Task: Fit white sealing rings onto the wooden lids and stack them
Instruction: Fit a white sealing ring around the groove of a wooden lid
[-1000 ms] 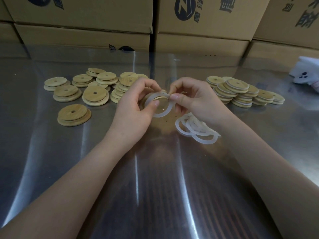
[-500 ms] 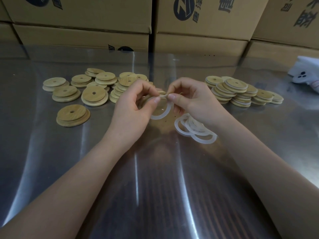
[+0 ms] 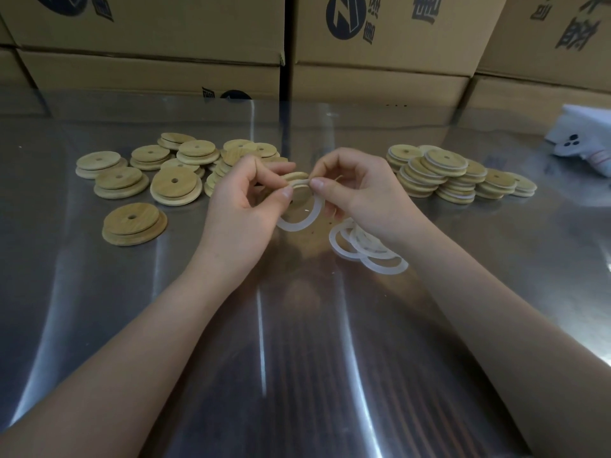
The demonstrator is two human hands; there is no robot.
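Observation:
Between my hands I hold a round wooden lid [image 3: 295, 176] above the table's middle, mostly hidden by my fingers. A white sealing ring [image 3: 305, 217] is hooked over its top edge and hangs loose below. My left hand [image 3: 246, 200] grips the lid and ring from the left. Thumb and forefinger of my right hand [image 3: 357, 190] pinch the ring against the lid's top edge. Loose white rings [image 3: 365, 247] lie in a small heap under my right wrist. Bare wooden lids [image 3: 175, 185] are scattered at left. Ringed lids [image 3: 443, 170] are stacked at right.
The table [image 3: 297, 342] is shiny metal under clear film. Cardboard boxes [image 3: 380, 41] line its far edge. A white object with dark spots [image 3: 582, 143] sits at the far right. One lid pair [image 3: 134, 223] lies apart, nearer me on the left.
The ring has gone from being held open in front of the lid to hooked over its top edge, its lower part hanging loose. My hands have closed in slightly.

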